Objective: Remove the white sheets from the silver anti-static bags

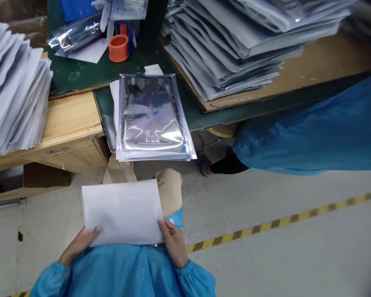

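Observation:
My left hand (85,238) grips the lower left edge of a white sheet (122,212), its thumb lying on top. At the right edge, my right hand (173,239) pinches the same sheet between thumb and fingers. The sheet lies nearly flat above my lap, and a thin glint of shiny film shows along its lower edge. Ahead of it, several shiny silver antistatic bags (151,117) lie stacked at the table's front edge, overhanging it. A flat dark panel shows through the top bag.
Tall stacks of grey-white packets stand at the left (15,90) and right (235,45). An orange tape core (118,48) and a rolled silver bag (77,35) sit on the green tabletop (68,78). Close on the right is a person in a blue smock (312,128).

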`<action>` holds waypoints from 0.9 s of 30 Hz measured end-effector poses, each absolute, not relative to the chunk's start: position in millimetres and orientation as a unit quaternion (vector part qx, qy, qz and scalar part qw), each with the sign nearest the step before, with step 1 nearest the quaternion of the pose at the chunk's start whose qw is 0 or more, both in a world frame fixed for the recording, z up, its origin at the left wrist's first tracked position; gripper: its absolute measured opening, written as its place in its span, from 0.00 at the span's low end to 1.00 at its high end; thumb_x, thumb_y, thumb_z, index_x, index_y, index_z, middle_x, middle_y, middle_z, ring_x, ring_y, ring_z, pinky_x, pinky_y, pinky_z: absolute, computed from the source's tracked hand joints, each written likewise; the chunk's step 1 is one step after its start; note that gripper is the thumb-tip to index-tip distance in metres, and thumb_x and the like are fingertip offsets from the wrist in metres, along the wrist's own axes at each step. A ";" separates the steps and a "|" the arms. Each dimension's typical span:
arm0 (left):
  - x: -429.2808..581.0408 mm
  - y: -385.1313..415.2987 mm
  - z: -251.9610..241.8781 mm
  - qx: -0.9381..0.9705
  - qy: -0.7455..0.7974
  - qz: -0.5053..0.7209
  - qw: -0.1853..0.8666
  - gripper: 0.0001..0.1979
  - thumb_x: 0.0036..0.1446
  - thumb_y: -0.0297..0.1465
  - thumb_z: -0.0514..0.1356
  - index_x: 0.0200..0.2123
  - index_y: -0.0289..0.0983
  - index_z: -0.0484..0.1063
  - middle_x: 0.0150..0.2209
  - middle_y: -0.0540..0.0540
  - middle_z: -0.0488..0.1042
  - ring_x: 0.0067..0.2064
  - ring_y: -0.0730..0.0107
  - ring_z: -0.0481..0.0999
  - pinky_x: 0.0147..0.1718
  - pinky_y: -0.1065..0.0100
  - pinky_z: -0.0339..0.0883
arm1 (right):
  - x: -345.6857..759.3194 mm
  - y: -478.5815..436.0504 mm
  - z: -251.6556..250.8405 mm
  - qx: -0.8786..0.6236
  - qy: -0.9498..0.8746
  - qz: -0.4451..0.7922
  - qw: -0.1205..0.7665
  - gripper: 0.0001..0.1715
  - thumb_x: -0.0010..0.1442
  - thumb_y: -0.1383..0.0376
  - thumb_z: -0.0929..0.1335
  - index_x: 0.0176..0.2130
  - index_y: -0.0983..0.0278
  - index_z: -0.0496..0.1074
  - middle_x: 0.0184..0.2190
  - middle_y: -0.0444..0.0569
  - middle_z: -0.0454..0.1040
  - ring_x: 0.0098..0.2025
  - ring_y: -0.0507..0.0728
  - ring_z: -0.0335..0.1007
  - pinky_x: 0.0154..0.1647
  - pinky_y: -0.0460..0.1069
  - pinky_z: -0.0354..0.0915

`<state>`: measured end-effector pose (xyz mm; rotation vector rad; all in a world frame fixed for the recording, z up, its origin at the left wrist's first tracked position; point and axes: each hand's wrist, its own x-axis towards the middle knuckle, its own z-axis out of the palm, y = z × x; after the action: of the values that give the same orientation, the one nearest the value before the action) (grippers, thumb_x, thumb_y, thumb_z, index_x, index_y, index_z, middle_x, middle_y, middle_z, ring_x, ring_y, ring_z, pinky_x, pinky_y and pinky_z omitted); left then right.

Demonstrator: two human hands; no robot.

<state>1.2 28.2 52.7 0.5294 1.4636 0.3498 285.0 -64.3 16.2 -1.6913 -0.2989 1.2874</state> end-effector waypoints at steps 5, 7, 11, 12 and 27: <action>-4.1 -3.5 66.0 0.210 0.670 0.148 0.697 0.28 0.42 0.45 0.70 0.43 0.34 0.74 0.42 0.38 0.79 0.46 0.51 0.77 0.51 0.55 0.67 | 276.4 -84.7 27.1 -0.655 -0.096 0.592 0.459 0.24 0.50 0.47 0.72 0.36 0.63 0.78 0.28 0.47 0.81 0.32 0.62 0.74 0.35 0.54 0.69; -4.5 -2.3 73.6 0.203 0.667 0.168 0.697 0.29 0.41 0.42 0.71 0.45 0.34 0.73 0.43 0.38 0.78 0.46 0.51 0.77 0.50 0.55 0.68 | 275.3 -83.5 32.9 -0.632 -0.086 0.618 0.460 0.26 0.50 0.49 0.73 0.42 0.63 0.75 0.32 0.48 0.81 0.34 0.62 0.76 0.38 0.56 0.70; -3.4 12.3 87.3 0.224 0.665 0.186 0.688 0.37 0.32 0.35 0.75 0.48 0.34 0.71 0.46 0.38 0.77 0.46 0.53 0.76 0.46 0.60 0.69 | 282.2 -66.6 47.4 -0.578 -0.085 0.665 0.464 0.37 0.43 0.57 0.78 0.50 0.62 0.68 0.41 0.51 0.80 0.42 0.63 0.76 0.46 0.59 0.69; -2.6 15.7 88.9 0.229 0.675 0.189 0.675 0.36 0.31 0.36 0.75 0.47 0.34 0.71 0.45 0.38 0.77 0.45 0.54 0.76 0.44 0.61 0.70 | 284.4 -60.5 51.0 -0.563 -0.090 0.675 0.467 0.39 0.42 0.59 0.79 0.51 0.63 0.67 0.42 0.52 0.80 0.43 0.63 0.76 0.47 0.60 0.69; -39.9 39.1 124.9 0.145 0.678 0.219 0.687 0.27 0.26 0.39 0.74 0.35 0.40 0.76 0.33 0.44 0.80 0.42 0.47 0.78 0.42 0.54 0.72 | 278.3 -49.1 63.8 -0.514 -0.184 0.674 0.497 0.34 0.40 0.59 0.79 0.48 0.54 0.73 0.49 0.49 0.76 0.51 0.62 0.71 0.51 0.54 0.67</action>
<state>-39.9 39.1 124.9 0.3251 1.5176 0.4908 278.3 -49.1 63.8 -1.2446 -0.4465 1.6330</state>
